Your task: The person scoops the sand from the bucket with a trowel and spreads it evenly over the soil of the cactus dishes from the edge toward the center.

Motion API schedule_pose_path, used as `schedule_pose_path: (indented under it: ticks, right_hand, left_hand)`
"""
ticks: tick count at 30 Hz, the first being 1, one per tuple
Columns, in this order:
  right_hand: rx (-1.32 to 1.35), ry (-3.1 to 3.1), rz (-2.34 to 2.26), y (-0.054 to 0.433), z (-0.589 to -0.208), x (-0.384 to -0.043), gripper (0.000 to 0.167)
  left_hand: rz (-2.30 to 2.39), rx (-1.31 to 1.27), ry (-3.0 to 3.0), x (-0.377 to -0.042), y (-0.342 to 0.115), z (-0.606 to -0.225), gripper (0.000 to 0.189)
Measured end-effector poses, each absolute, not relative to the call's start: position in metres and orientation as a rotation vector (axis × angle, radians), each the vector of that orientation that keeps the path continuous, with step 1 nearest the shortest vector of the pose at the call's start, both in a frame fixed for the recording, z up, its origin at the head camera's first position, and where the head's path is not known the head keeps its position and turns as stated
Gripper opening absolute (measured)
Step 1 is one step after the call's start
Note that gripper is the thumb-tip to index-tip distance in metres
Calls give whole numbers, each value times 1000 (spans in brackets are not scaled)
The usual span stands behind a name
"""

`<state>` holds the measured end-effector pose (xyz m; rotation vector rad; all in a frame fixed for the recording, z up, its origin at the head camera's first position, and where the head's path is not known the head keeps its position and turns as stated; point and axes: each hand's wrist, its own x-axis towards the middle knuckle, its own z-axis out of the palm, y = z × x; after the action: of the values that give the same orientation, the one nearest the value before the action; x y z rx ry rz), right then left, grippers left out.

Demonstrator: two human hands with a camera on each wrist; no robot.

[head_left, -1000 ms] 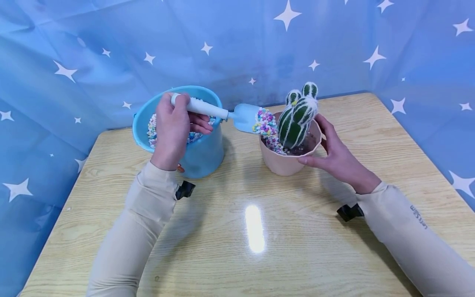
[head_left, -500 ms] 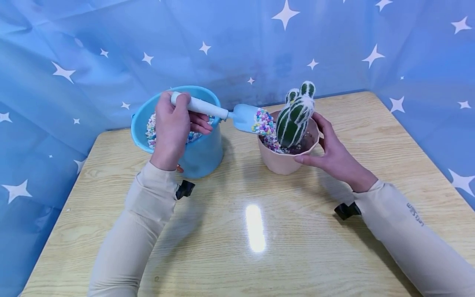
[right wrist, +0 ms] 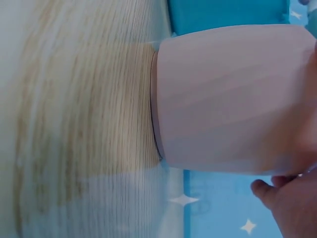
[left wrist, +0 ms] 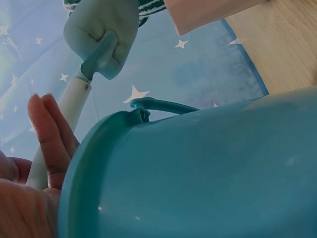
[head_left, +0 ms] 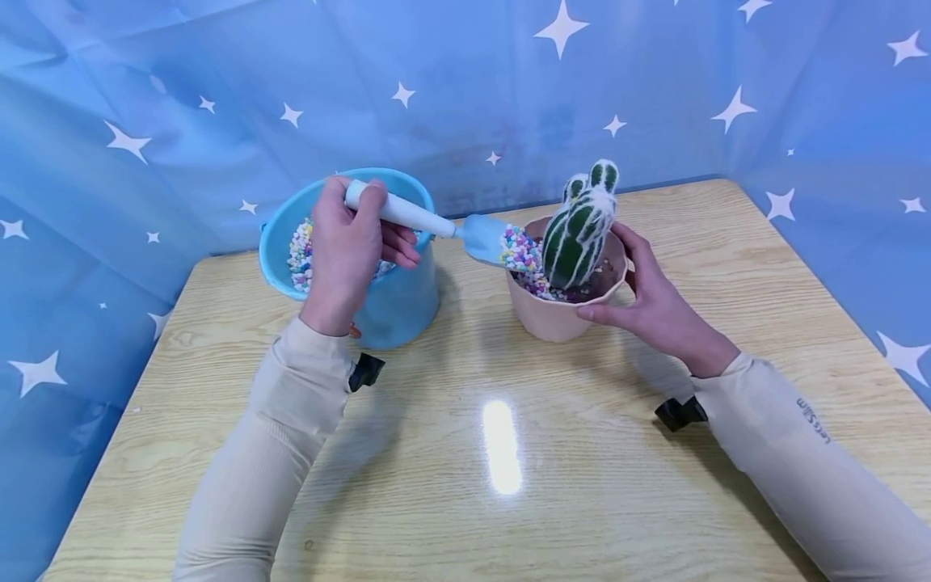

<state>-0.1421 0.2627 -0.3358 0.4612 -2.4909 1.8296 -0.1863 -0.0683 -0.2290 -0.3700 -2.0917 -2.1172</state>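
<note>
My left hand (head_left: 347, 250) grips the white handle of a light blue hand trowel (head_left: 480, 238), above the rim of a blue bucket (head_left: 400, 311). Colourful pebbles (head_left: 520, 248) lie on the blade, whose tip reaches over the left side of a pink flowerpot (head_left: 541, 319). More pebbles fill part of the bucket and the pot's left side. In the pot a green cactus (head_left: 575, 246) with white fuzz leans right. My right hand (head_left: 655, 311) holds the pot's right rim, thumb at the front and fingers behind. In the right wrist view the pot's base (right wrist: 156, 104) sits on the table.
A wooden table (head_left: 582, 469) carries the bucket and the pot, with a gap between them. The bucket's handle (left wrist: 166, 105) shows beside its rim. A blue cloth (head_left: 465, 97) with white stars hangs behind the table and along its sides.
The trowel's blade has tipped downward and slid slightly right over the pot. The pot and cactus shifted a little left early on, then stayed, with my right hand still on the rim.
</note>
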Motion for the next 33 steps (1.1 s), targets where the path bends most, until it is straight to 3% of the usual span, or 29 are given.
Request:
schedule_pose_path:
  ticks: [33]
  right_hand:
    - [430,-2536,1856,264,-333,-139,105]
  left_hand:
    - [-2111,-468,-2104,-184,-56,-225,22]
